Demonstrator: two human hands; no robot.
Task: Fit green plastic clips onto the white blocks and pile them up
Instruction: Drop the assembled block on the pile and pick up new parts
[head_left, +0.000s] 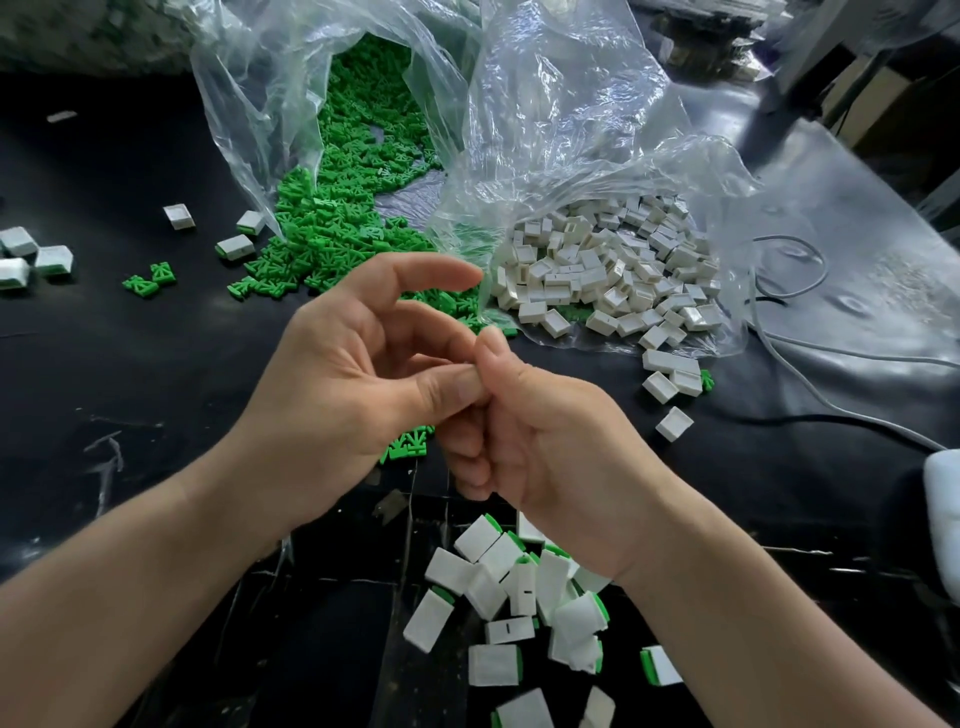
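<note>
My left hand (358, 374) and my right hand (561, 457) meet above the middle of the black table. The left thumb and middle finger press against the right hand's thumb and curled fingers, while the left index finger sticks out. No piece shows between the hands, so what they hold is hidden. Green clips (337, 223) spill from an open clear bag at the back. White blocks (613, 265) lie in a second clear bag to the right. A heap of white blocks with green clips fitted (519, 587) lies under my right wrist.
A loose green clip (410, 444) lies under my left hand, and two more (148, 280) lie at the left. Several fitted blocks (31, 257) sit at the far left edge. A grey cable (810, 364) and a white object (943, 509) lie on the right.
</note>
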